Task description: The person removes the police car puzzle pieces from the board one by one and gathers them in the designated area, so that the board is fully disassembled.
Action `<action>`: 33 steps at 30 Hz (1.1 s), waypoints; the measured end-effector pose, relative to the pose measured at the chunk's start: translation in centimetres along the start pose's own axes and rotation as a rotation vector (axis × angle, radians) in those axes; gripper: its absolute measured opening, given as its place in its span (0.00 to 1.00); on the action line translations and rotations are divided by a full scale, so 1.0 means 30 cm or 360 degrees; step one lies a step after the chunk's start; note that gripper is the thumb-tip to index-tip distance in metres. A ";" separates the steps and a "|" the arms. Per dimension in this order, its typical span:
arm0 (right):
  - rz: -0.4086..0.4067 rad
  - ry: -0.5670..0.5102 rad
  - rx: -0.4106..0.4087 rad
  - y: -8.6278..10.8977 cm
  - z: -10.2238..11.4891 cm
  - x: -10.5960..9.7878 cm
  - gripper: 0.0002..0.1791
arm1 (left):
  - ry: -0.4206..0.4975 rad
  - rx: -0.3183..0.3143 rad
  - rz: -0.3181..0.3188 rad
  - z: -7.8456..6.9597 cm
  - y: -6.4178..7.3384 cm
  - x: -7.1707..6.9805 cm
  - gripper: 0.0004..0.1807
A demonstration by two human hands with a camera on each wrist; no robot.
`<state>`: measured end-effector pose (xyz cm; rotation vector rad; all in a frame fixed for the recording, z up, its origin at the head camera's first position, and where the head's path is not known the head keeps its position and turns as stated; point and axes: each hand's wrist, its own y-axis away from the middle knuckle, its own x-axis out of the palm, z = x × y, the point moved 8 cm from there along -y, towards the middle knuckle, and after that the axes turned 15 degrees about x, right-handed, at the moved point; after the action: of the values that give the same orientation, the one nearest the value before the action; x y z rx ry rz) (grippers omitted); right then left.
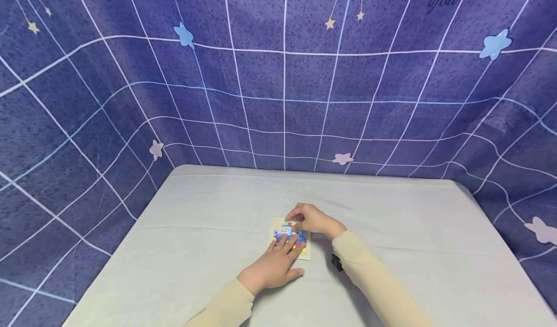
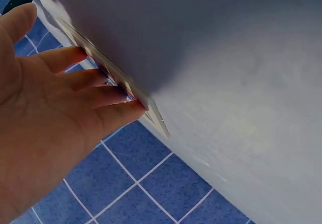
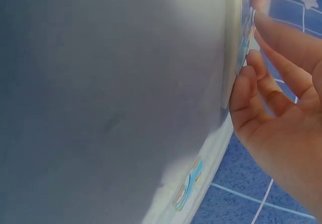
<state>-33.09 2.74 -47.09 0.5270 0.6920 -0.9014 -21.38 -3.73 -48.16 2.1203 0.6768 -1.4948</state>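
A small flat jigsaw puzzle (image 1: pixel 286 230) with a pale border and a blue cartoon vehicle with eyes lies on the white-covered table. My left hand (image 1: pixel 275 267) rests on its lower part, fingers spread and nearly straight, their tips on the picture; the left wrist view shows them along the board (image 2: pixel 160 119). At the puzzle's upper right is my right hand (image 1: pixel 314 219), fingers bent and touching the picture and edge. Whether a piece is pinched there is hidden. In the right wrist view a loose light-blue puzzle piece (image 3: pixel 188 184) lies on the table, apart from the board.
The white table cover (image 1: pixel 209 206) spreads around the puzzle and has slight creases. Blue curtains (image 1: pixel 261 75) with a white grid and stars hang behind the table and along both sides. A small black device (image 1: pixel 337 262) shows under the right sleeve.
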 end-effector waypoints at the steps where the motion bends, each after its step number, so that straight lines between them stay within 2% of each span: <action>1: 0.0016 -0.0003 0.0011 -0.001 0.000 0.002 0.15 | -0.0001 0.0000 0.0001 0.000 0.000 0.001 0.35; 10: 0.0076 -0.0037 0.0099 -0.018 -0.011 0.015 0.16 | 0.0033 0.0000 -0.0005 -0.001 -0.002 -0.004 0.35; 18: 0.0037 -0.0151 0.0024 -0.006 0.008 -0.005 0.13 | 0.0102 -0.0028 0.0009 0.001 -0.001 -0.011 0.35; 24: 0.0004 -0.0285 0.0030 0.002 -0.016 -0.023 0.12 | 0.0118 -0.0029 0.0016 0.005 -0.007 -0.006 0.35; 30: -0.0032 -0.0490 0.0025 0.017 -0.052 -0.080 0.14 | 0.0117 -0.0033 0.0019 0.011 -0.011 0.000 0.35; 33: -0.0053 -0.0518 0.0032 0.042 -0.074 -0.128 0.16 | 0.0117 -0.0043 0.0021 0.013 -0.011 0.003 0.35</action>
<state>-34.40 6.90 -45.61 0.3751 0.3970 -0.9985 -21.86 -3.71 -48.39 2.1638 0.7040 -1.3991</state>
